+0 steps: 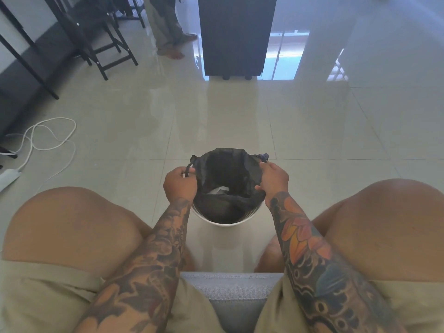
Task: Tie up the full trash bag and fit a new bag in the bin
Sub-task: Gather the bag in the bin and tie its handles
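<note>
- The thin, crinkled black plastic trash bag (225, 169) sits inside the round white plastic bin (224, 221), which stands on the glossy pale tiled floor (134, 121) between the seated person's knees.
- The left hand (180, 185) is closed around the bag's left edge, fingers curled over a twisted black strip of plastic.
- The right hand (274, 181) pinches the right edge, a bunched corner poking out past the fingertips.
- Both hands hold the rim raised and apart, so the mouth gapes; this looks like gathering the edges free of the bin before knotting them.
- Something pale and crumpled shows deep in the bag; what it is, I cannot tell.
- The film is limp and folds easily, so it likely twists into a knot without effort.
- A looped white cable (48, 138) lies well apart on the left.
</note>
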